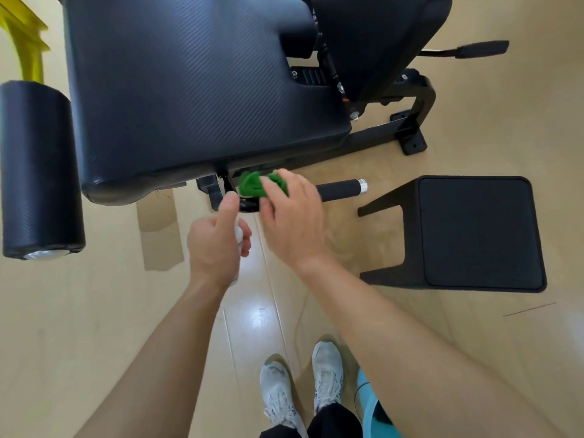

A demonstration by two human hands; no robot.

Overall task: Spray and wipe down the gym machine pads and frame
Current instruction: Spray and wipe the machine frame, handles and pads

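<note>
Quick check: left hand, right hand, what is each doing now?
Left hand: closed around a small white spray bottle.
Right hand: holding a crumpled green cloth.

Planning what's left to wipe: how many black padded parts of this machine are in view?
3: the large seat pad at centre, the back pad at upper right, and the roller pad at far left. Others may lie outside the frame.

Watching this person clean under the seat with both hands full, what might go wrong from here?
The left hand holds a small spray bottle close to the right hand, so spray may hit skin rather than the frame. The green cloth is bunched near the bracket under the seat pad and might snag. The floor looks glossy; overspray may make it slippery.
</note>
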